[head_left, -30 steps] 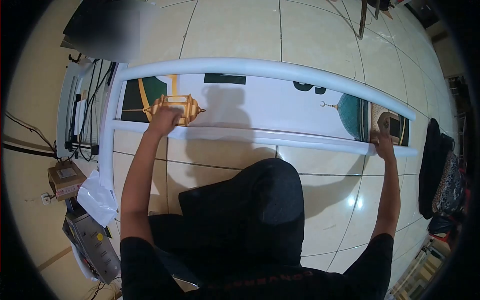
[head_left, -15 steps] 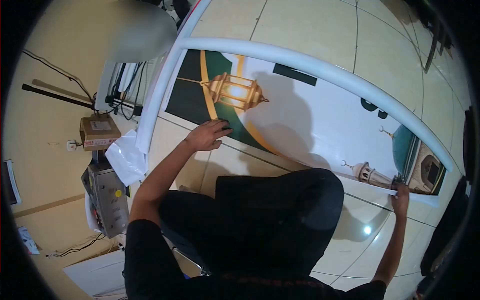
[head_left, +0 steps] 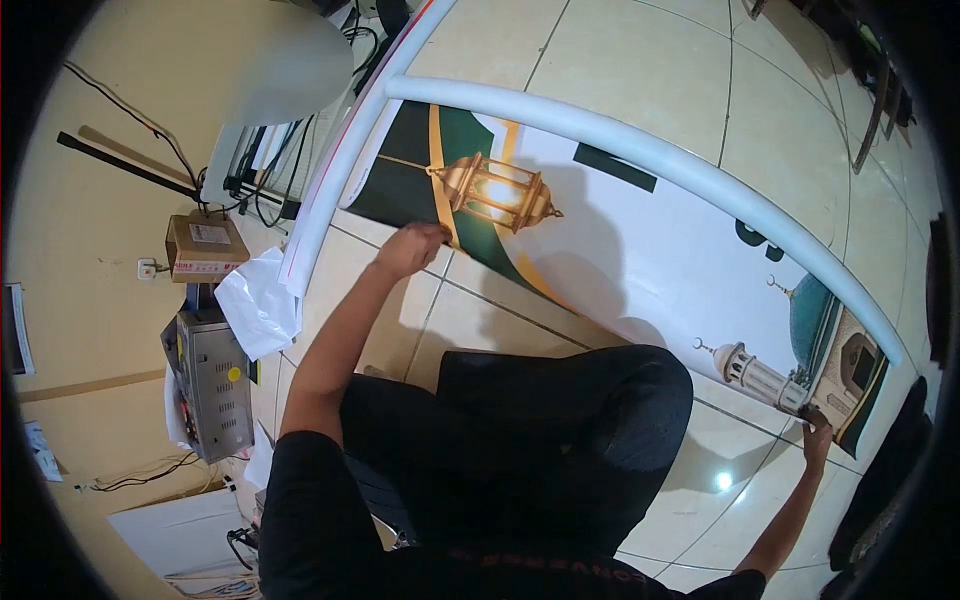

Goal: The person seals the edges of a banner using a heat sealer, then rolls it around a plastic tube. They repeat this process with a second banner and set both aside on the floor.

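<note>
A printed banner (head_left: 640,240) lies on the floor before my crossed legs, its far side rolled into a long white roll (head_left: 620,133). The print shows a golden lantern (head_left: 497,193) on the left and a tower with a teal dome on the right. My left hand (head_left: 412,250) is closed on the banner's near edge, below the lantern, with its fingertips partly hidden. At the right end, my right hand (head_left: 817,432) pinches the same edge near the base of the tower.
A second white roll (head_left: 325,190) runs along the left. Beside it are a crumpled white sheet (head_left: 262,302), a cardboard box (head_left: 205,247) and a grey metal case (head_left: 217,385). Cables (head_left: 265,190) hang by the wall. Tiled floor (head_left: 640,50) extends beyond the roll.
My left hand, spread flat on the banner before, has closed at its near edge. My right hand has moved slightly toward me, and the banner's right near corner reaches closer to me.
</note>
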{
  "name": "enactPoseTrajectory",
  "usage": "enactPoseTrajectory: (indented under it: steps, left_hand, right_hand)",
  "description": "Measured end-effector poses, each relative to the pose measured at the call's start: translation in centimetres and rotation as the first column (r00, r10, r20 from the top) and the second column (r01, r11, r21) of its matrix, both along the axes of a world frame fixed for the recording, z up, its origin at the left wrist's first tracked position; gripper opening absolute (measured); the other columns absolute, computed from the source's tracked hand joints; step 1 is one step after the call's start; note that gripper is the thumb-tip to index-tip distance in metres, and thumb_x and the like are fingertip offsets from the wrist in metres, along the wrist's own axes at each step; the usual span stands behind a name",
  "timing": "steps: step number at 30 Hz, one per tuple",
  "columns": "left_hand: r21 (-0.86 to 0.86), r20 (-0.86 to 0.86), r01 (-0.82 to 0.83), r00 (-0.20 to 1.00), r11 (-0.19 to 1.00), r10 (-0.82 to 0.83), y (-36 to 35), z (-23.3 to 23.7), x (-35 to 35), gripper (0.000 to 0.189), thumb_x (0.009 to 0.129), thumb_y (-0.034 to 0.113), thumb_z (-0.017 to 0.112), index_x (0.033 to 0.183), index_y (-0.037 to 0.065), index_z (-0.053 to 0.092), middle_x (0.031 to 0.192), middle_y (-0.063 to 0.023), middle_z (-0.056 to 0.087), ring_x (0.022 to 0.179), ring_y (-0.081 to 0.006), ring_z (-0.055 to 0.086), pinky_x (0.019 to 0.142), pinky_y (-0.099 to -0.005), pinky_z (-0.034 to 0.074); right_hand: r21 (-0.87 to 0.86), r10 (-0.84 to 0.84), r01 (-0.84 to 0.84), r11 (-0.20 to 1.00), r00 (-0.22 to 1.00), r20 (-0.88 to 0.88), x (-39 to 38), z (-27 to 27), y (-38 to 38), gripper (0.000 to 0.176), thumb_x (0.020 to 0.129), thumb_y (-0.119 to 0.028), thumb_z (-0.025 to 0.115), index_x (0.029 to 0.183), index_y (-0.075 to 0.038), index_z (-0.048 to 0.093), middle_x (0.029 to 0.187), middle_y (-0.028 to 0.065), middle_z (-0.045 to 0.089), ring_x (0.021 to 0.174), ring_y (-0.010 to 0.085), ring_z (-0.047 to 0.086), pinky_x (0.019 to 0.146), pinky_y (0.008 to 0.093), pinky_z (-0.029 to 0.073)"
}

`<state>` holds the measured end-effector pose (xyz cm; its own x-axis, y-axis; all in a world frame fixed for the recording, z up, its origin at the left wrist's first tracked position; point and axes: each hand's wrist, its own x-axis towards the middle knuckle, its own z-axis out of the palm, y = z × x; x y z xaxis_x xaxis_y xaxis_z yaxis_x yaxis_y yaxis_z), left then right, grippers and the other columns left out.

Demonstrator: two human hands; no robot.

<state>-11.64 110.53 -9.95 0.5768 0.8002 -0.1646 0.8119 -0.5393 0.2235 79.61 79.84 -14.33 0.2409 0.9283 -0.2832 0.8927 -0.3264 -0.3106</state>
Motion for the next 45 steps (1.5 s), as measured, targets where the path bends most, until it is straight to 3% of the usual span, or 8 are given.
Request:
enactPoseTrajectory:
  steps: [8, 11, 13, 17, 24, 28, 41, 45]
  left_hand:
    - [0.225, -0.163, -0.224, 0.951, 0.948, 0.264, 10.5, 1.1, 5.3, 0.024, 0.079, 0.015, 0.058, 0.099, 0.006, 0.067, 0.094, -0.0165, 0.068, 0.097, -0.0365, 0.062, 0.101, -0.0482, 0.042]
    - [0.200, 0.113, -0.145, 0.986, 0.969, 0.125, 11.1, -1.2, 8.5, 0.045, 0.079, 0.024, 0.069, 0.121, 0.009, 0.060, 0.120, -0.0159, 0.062, 0.116, -0.0352, 0.056, 0.107, -0.0534, 0.035]
    - [0.049, 0.198, 0.041, 0.979, 0.998, -0.050, 8.6, 0.7, 12.4, 0.066, 0.075, 0.030, 0.076, 0.134, 0.010, 0.053, 0.139, -0.0155, 0.051, 0.130, -0.0331, 0.047, 0.113, -0.0554, 0.029]
    - [-0.120, -0.078, 0.125, 0.988, 0.985, -0.135, 5.8, 0.9, 15.2, 0.078, 0.071, 0.025, 0.078, 0.141, 0.010, 0.047, 0.150, -0.0144, 0.039, 0.138, -0.0302, 0.037, 0.116, -0.0438, 0.030]
    - [-0.423, 0.004, -0.042, 0.999, 0.905, 0.048, 15.5, 2.4, 15.9, 0.057, 0.074, 0.017, 0.072, 0.128, 0.005, 0.058, 0.116, -0.0185, 0.066, 0.112, -0.0330, 0.061, 0.100, -0.0363, 0.047]
    - [-0.230, -0.185, 0.148, 0.964, 0.962, -0.192, 16.8, 3.6, 18.6, 0.076, 0.066, 0.027, 0.079, 0.134, 0.008, 0.052, 0.123, -0.0175, 0.060, 0.112, -0.0344, 0.059, 0.097, -0.0417, 0.048]
    - [-0.248, -0.216, 0.106, 0.963, 0.963, -0.161, 11.6, -0.3, 10.6, 0.045, 0.063, 0.021, 0.076, 0.104, 0.006, 0.067, 0.102, -0.0180, 0.067, 0.103, -0.0371, 0.062, 0.088, -0.0442, 0.052]
    - [-0.539, -0.278, 0.077, 0.924, 0.838, -0.263, 5.8, 1.4, 7.8, 0.047, 0.062, 0.022, 0.078, 0.106, 0.008, 0.068, 0.107, -0.0183, 0.065, 0.105, -0.0367, 0.061, 0.091, -0.0430, 0.051]
  right_hand:
    - [-0.190, -0.014, 0.094, 0.977, 0.922, 0.387, 4.1, -1.6, 11.0, 0.063, 0.083, -0.026, 0.066, 0.142, -0.011, 0.049, 0.142, 0.0223, 0.048, 0.133, 0.0382, 0.043, 0.112, 0.0466, 0.033]
    - [0.129, 0.036, 0.039, 0.991, 0.845, -0.533, -3.5, -1.4, 14.7, 0.083, 0.075, -0.016, 0.071, 0.149, -0.004, 0.035, 0.147, 0.0212, 0.042, 0.132, 0.0369, 0.045, 0.110, 0.0433, 0.035]
    - [0.005, 0.207, -0.221, 0.975, 0.906, -0.370, -14.2, 4.7, 17.0, 0.094, 0.068, -0.010, 0.075, 0.151, -0.005, 0.031, 0.148, 0.0190, 0.041, 0.132, 0.0350, 0.045, 0.108, 0.0415, 0.038]
    - [0.134, 0.496, -0.518, 0.845, 0.853, 0.164, -17.2, 3.1, 16.4, 0.081, 0.062, -0.003, 0.073, 0.139, -0.006, 0.048, 0.136, 0.0191, 0.052, 0.124, 0.0369, 0.052, 0.102, 0.0421, 0.044]
    - [-0.552, 0.162, -0.269, 0.789, 0.958, -0.235, -10.0, 3.8, 26.4, 0.062, 0.064, -0.008, 0.075, 0.124, -0.007, 0.058, 0.124, 0.0180, 0.059, 0.117, 0.0352, 0.055, 0.104, 0.0395, 0.043]
    - [-0.151, 0.472, -0.498, 0.854, 0.863, -0.181, -13.1, 4.9, 28.7, 0.092, 0.057, -0.023, 0.087, 0.138, -0.010, 0.047, 0.125, 0.0189, 0.057, 0.120, 0.0366, 0.053, 0.108, 0.0390, 0.041]
    - [0.174, 0.505, -0.514, 0.840, 0.858, 0.097, -6.3, -0.9, 15.1, 0.047, 0.062, -0.002, 0.063, 0.109, -0.001, 0.061, 0.102, 0.0246, 0.065, 0.092, 0.0438, 0.064, 0.083, 0.0467, 0.054]
    - [-0.410, 0.474, -0.494, 0.767, 0.866, -0.158, -12.0, 4.2, 11.1, 0.050, 0.061, -0.006, 0.067, 0.110, -0.002, 0.061, 0.110, 0.0204, 0.064, 0.102, 0.0396, 0.062, 0.088, 0.0449, 0.052]
